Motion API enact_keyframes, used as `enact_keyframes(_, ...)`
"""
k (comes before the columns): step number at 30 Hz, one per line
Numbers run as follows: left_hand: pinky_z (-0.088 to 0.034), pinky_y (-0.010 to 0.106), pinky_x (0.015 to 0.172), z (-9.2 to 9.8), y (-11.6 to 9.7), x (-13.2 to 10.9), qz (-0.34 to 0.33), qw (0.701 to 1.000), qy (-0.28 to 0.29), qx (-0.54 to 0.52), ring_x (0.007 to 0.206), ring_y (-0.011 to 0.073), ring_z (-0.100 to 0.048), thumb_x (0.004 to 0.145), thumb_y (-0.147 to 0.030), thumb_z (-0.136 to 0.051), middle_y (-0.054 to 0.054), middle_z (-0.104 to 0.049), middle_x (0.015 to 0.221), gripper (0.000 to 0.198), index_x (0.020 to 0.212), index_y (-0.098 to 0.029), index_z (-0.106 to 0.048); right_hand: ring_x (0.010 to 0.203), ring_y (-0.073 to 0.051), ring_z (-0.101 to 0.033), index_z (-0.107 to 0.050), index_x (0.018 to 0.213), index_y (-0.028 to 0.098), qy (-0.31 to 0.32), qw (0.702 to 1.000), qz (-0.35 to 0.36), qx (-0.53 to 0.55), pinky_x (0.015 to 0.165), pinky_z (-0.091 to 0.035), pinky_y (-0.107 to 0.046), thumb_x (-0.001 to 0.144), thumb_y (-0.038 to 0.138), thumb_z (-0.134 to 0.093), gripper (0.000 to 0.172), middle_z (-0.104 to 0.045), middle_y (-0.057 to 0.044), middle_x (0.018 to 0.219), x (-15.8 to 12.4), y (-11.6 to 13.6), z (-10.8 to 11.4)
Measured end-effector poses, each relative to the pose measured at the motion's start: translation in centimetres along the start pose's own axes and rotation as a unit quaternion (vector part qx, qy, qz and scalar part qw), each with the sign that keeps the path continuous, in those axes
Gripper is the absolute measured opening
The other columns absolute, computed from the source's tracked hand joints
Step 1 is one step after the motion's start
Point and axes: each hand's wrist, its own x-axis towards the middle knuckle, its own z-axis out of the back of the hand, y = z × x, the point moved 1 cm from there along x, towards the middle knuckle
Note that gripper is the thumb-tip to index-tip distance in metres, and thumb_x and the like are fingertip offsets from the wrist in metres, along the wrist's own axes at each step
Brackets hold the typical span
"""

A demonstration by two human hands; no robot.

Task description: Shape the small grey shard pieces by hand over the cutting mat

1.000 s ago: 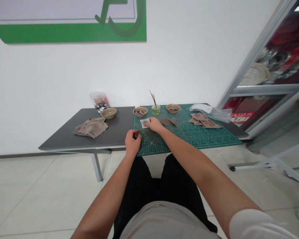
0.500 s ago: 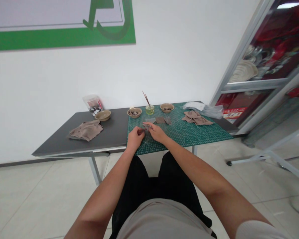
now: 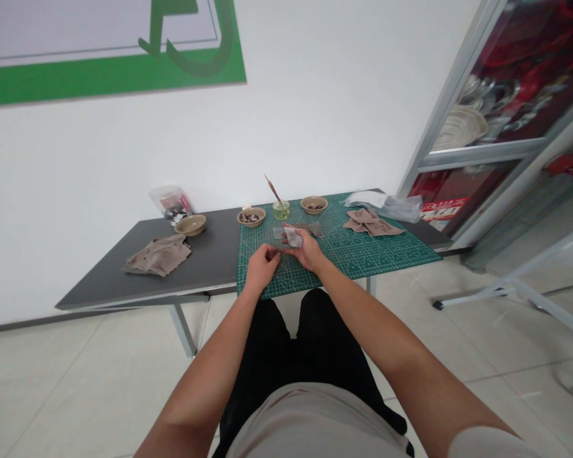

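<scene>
My left hand point(image 3: 262, 267) rests above the near edge of the green cutting mat point(image 3: 363, 259), pinching a small dark piece point(image 3: 276, 253) whose exact kind is too small to tell. Close beside it, my right hand point(image 3: 306, 251) holds up a pale scrap point(image 3: 293, 237) between thumb and fingers. Just beyond the hands lie a translucent grey square point(image 3: 277, 233) and two brown fabric patches point(image 3: 316, 229). The fingers hide part of the scrap.
Along the back of the dark table point(image 3: 210, 261) stand tan bowls point(image 3: 251, 217), a glass jar with green liquid and brushes point(image 3: 281, 210), and a clear bag point(image 3: 169, 203). Beige cloths point(image 3: 158, 256) lie on both sides. A white plastic bag point(image 3: 384, 204) sits at the mat's far right.
My right hand has lifted the pale scrap and moved closer to my left hand. The whole scene has shifted left in view as my head turned.
</scene>
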Motion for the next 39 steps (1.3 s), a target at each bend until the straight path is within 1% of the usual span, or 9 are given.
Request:
enact_keyframes(6,-0.042,0.025,0.065,0.2,1.1,0.5,0.024,0.997,-0.020,-0.065,0.066,0.0128,-0.055,0.080,-0.031,-0.062,-0.002,-0.061,0.072,0.012,0.083,-0.019,-0.060,0.055,-0.013,-0.048,-0.069,0.104,0.019,-0.019,0.996,-0.033,0.077,0.048,-0.037,-0.024,0.088,0.042,-0.040,0.040,-0.063,-0.002,0.072,0.4,0.9,0.6)
enact_keyframes(9,-0.042,0.025,0.065,0.2,1.6,0.8,0.038,0.993,-0.031,-0.106,0.065,0.0121,-0.054,0.079,-0.032,-0.063,-0.003,-0.061,0.071,0.014,0.083,-0.019,-0.059,0.060,-0.012,-0.053,-0.066,0.099,0.020,-0.003,0.999,-0.008,0.046,0.052,-0.040,-0.023,0.075,0.033,-0.063,0.027,-0.064,0.001,0.074,0.4,0.4,0.6)
enact_keyframes(11,-0.043,0.025,0.064,0.2,2.0,0.9,0.047,0.989,-0.036,-0.134,0.064,0.0119,-0.054,0.078,-0.032,-0.065,-0.003,-0.061,0.071,0.015,0.083,-0.019,-0.059,0.068,-0.011,-0.058,-0.063,0.097,0.020,0.028,0.999,0.020,0.012,0.061,-0.046,-0.022,0.064,0.024,-0.076,0.035,-0.065,0.002,0.079,0.3,0.0,0.5)
enact_keyframes(13,-0.043,0.025,0.064,0.1,2.3,1.1,0.049,0.986,-0.035,-0.154,0.063,0.0118,-0.055,0.076,-0.032,-0.066,-0.003,-0.061,0.070,0.016,0.084,-0.019,-0.059,0.071,-0.012,-0.061,-0.060,0.092,0.020,0.046,0.998,0.038,-0.013,0.064,-0.049,-0.023,0.061,0.025,-0.082,0.038,-0.066,0.002,0.081,0.1,-0.3,0.3)
enact_keyframes(18,-0.044,0.025,0.064,0.0,2.4,1.2,0.024,0.987,-0.018,-0.161,0.064,0.0121,-0.057,0.078,-0.032,-0.065,-0.002,-0.063,0.071,0.015,0.084,-0.020,-0.060,0.058,-0.014,-0.063,-0.051,0.093,0.023,0.036,0.998,0.019,-0.049,0.045,-0.049,-0.024,0.066,0.040,-0.081,0.044,-0.066,0.002,0.079,0.0,-0.6,0.3)
enact_keyframes(23,-0.045,0.025,0.066,0.0,2.2,1.1,0.009,0.988,-0.002,-0.152,0.067,0.0124,-0.059,0.077,-0.028,-0.065,-0.002,-0.065,0.074,0.012,0.085,-0.020,-0.063,0.061,-0.014,-0.065,-0.058,0.093,0.019,0.056,0.994,0.013,-0.094,0.048,-0.054,-0.025,0.058,0.029,-0.087,0.047,-0.068,-0.001,0.081,-0.4,-0.3,0.0)
enact_keyframes(28,-0.045,0.025,0.067,0.1,1.8,0.8,-0.007,0.988,0.031,-0.149,0.067,0.0122,-0.059,0.075,-0.026,-0.065,-0.002,-0.066,0.073,0.011,0.083,-0.019,-0.064,0.056,-0.012,-0.061,-0.066,0.086,0.015,0.069,0.988,0.006,-0.138,0.047,-0.052,-0.022,0.061,0.036,-0.085,0.038,-0.066,-0.001,0.069,-0.6,-0.4,-0.2)
enact_keyframes(34,-0.042,0.023,0.063,0.2,1.5,0.4,-0.013,0.990,-0.017,-0.139,0.062,0.0103,-0.053,0.074,-0.027,-0.065,-0.005,-0.058,0.068,0.012,0.081,-0.019,-0.058,0.058,-0.012,-0.062,-0.067,0.087,0.014,0.073,0.987,0.007,-0.145,0.050,-0.052,-0.023,0.059,0.039,-0.086,0.043,-0.069,-0.002,0.073,-0.8,-0.2,-0.2)
enact_keyframes(39,-0.040,0.023,0.063,0.5,1.2,0.4,-0.008,0.992,-0.001,-0.125,0.063,0.0107,-0.051,0.076,-0.028,-0.064,-0.004,-0.057,0.067,0.010,0.080,-0.019,-0.061,0.054,-0.012,-0.060,-0.067,0.084,0.015,0.090,0.977,0.000,-0.192,0.047,-0.049,-0.022,0.060,0.039,-0.086,0.039,-0.067,-0.001,0.069,-1.0,-0.1,-0.5)
